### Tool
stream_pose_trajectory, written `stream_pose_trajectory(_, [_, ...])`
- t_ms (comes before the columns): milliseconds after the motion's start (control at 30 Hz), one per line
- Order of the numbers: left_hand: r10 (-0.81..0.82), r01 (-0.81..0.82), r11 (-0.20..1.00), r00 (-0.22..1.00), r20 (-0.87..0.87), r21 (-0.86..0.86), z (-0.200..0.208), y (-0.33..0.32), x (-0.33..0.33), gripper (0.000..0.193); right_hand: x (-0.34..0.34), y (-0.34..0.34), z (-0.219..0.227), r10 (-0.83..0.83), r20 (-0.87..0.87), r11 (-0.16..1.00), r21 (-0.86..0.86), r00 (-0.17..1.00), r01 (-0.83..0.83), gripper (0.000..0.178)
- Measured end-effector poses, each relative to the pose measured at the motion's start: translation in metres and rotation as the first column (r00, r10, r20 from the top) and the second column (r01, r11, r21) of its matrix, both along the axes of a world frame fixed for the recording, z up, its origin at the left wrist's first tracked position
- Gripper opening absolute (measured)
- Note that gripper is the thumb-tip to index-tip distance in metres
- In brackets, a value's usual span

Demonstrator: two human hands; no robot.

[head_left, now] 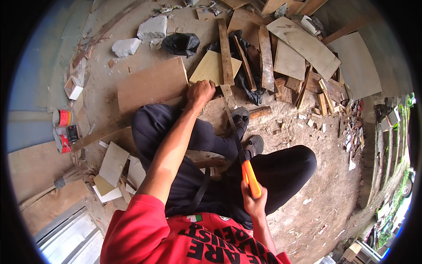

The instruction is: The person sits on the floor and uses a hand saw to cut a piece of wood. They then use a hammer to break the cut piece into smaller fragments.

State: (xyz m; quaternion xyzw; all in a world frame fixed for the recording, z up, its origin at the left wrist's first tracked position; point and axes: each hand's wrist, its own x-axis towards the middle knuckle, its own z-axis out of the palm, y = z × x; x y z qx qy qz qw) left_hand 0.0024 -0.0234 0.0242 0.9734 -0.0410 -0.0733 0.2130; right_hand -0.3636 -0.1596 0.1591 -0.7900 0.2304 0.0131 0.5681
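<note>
My right hand [253, 198] grips the orange handle [251, 178] of a handsaw, low between my knees. Its long, thin, dark blade [234, 132] runs away from me, past my shoes, with the tip end beside a small wooden end piece [226, 90]. My left hand [201, 92] is closed in a fist to the left of that piece, by the near edge of a pale yellow board [211, 69]. What its fingers hold is hidden. A long, worn plank [226, 50] lies across the yellow board, just beyond the small end piece.
Left of my fist lies a brown board [151, 86]. Scrap planks and panels [305, 48] pile up at the far right, with a black plastic bag [180, 44] and white chunks [152, 28] farther left. Tins [62, 118] and a broom [72, 174] lie at left. Wood chips litter the dirt floor.
</note>
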Motion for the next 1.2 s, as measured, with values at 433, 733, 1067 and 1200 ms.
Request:
stream_pose_trajectory(433, [0.000,-0.016,0.999,0.942,-0.336,-0.045,0.032,0.000,0.003,0.039,0.193,0.015,-0.040,-0.037,0.000,0.998,0.058,0.999,0.037,0.023])
stream_pose_trajectory(733, [-0.031,0.029,0.999,0.982,-0.188,-0.013,-0.012,0.004,0.006,0.041,0.049,0.013,0.000,-0.102,-0.059,0.987,0.117,0.993,0.108,0.020])
stream_pose_trajectory(1067, [-0.016,0.007,0.999,0.977,-0.213,-0.041,0.020,0.001,0.003,0.034,0.177,0.013,-0.030,-0.052,-0.020,0.998,-0.030,0.998,0.051,0.022])
stream_pose_trajectory(1200, [0.008,-0.020,0.998,0.981,-0.191,-0.058,0.012,0.007,0.007,0.032,0.179,0.023,-0.038,-0.009,0.101,0.999,-0.049,0.995,0.014,0.024])
